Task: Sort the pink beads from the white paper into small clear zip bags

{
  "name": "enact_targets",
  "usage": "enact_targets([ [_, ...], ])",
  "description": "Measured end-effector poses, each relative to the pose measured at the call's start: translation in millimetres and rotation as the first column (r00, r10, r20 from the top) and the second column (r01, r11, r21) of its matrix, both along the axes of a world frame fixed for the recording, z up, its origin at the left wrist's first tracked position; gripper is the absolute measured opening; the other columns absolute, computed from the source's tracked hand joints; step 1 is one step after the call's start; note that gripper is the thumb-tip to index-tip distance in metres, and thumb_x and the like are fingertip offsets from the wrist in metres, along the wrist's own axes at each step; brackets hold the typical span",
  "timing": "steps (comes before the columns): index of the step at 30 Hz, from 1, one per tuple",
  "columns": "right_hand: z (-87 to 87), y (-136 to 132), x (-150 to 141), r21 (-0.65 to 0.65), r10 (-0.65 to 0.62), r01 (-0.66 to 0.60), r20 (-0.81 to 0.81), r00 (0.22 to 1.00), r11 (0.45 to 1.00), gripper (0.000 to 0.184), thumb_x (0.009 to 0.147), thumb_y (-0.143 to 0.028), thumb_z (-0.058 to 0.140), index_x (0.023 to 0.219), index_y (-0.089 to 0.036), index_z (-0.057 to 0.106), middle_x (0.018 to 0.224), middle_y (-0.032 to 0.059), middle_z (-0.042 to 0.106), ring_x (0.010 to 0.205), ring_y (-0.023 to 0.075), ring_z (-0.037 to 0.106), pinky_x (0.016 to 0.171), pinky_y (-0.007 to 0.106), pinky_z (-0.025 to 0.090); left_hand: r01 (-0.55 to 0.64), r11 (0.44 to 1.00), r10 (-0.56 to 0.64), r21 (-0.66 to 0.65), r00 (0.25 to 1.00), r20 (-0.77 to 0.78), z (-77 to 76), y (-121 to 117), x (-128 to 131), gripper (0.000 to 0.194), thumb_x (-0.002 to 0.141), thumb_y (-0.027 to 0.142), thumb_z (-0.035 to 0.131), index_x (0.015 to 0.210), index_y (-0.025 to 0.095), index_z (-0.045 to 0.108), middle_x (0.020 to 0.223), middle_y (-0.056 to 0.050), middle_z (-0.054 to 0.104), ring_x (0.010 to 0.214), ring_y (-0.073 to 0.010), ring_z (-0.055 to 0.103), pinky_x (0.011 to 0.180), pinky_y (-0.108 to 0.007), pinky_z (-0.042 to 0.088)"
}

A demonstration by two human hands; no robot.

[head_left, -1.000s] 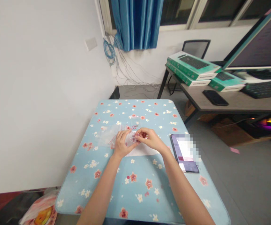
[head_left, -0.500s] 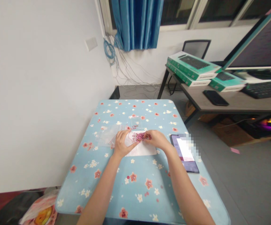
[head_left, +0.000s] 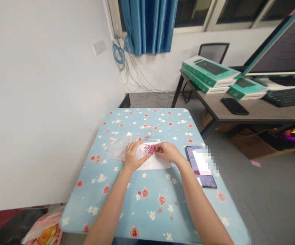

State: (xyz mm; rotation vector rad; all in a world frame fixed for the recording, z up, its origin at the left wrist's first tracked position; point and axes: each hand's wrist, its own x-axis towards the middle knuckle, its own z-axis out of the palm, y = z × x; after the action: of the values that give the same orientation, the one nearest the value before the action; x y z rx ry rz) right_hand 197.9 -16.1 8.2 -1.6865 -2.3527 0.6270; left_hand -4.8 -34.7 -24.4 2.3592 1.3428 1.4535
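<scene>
Several small pink-purple beads [head_left: 152, 148] lie heaped on a white sheet of paper [head_left: 154, 165] on the table. My left hand [head_left: 133, 156] rests over the paper's left side, thumb and fingers apart. A thin loop of what looks like cord [head_left: 142, 149] shows in the gap between them. At the right edge of the heap is my right hand [head_left: 166, 151], its thumb and fingertips pinched together low among the beads. Whatever sits between those fingertips is hidden.
Clear plastic bags [head_left: 115, 149] lie left of my left hand. A small clear bag with a few beads [head_left: 146, 137] is behind the paper. A lit phone [head_left: 192, 160] lies on the right of the flowered table [head_left: 99, 204]. Keyboard boxes [head_left: 211, 73] stand on the desk.
My right hand has moved right from the cord loop near my left fingers to the beads' right edge, uncovering the heap. My left hand has stayed in place.
</scene>
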Motion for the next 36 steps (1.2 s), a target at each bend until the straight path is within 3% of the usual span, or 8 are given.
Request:
enact_targets([
  [17, -1.9, -1, 1, 0.041, -0.01, 0.01, -0.001, 1.0, 0.999, 0.006, 0.074, -0.023, 0.059, 0.07, -0.02, 0.062, 0.068, 0.0003, 0.064, 0.06, 0.0122, 0.051, 0.053, 0.023, 0.026, -0.003, 1.0, 0.003, -0.013, 1.0, 0.003, 0.3, 0, 0, 0.054, 0.071, 0.044, 0.071, 0.116, 0.019, 0.053, 0.105, -0.01, 0.066, 0.098, -0.0251, 0.06, 0.087, -0.042, 0.047],
  [22, 7.9, -2, 3, 0.019, 0.0, 0.003, -0.199, 0.98, 1.0, 0.009, 0.077, -0.024, 0.058, 0.072, -0.018, 0.064, 0.064, -0.0013, 0.06, 0.057, 0.0101, 0.048, 0.054, 0.022, 0.03, -0.009, 0.999, 0.009, -0.032, 1.0, -0.006, -0.8, 0, -1, 0.055, 0.072, 0.046, 0.07, 0.116, 0.019, 0.054, 0.106, -0.011, 0.065, 0.099, -0.0258, 0.06, 0.087, -0.042, 0.047],
  [28, 25.3, -6, -1, 0.022, 0.05, -0.045, -0.548, 0.835, 0.999, 0.019, 0.081, -0.033, 0.058, 0.076, -0.016, 0.064, 0.059, -0.003, 0.051, 0.056, 0.0097, 0.043, 0.056, 0.022, 0.036, 0.007, 1.0, -0.007, -0.022, 1.0, -0.01, -3.2, 0, -1, 0.058, 0.071, 0.047, 0.071, 0.117, 0.018, 0.053, 0.108, -0.011, 0.065, 0.1, -0.0256, 0.059, 0.088, -0.042, 0.047],
  [36, 31.3, -11, -14, -0.006, 0.034, -0.05, -0.666, 0.745, 0.999, 0.02, 0.081, -0.036, 0.06, 0.078, -0.017, 0.063, 0.057, -0.0047, 0.045, 0.055, 0.0096, 0.04, 0.057, 0.022, 0.036, 0.006, 1.0, -0.006, -0.022, 1.0, -0.018, -3.1, 0, -2, 0.058, 0.071, 0.047, 0.071, 0.117, 0.018, 0.053, 0.108, -0.011, 0.066, 0.098, -0.0258, 0.06, 0.086, -0.042, 0.048],
])
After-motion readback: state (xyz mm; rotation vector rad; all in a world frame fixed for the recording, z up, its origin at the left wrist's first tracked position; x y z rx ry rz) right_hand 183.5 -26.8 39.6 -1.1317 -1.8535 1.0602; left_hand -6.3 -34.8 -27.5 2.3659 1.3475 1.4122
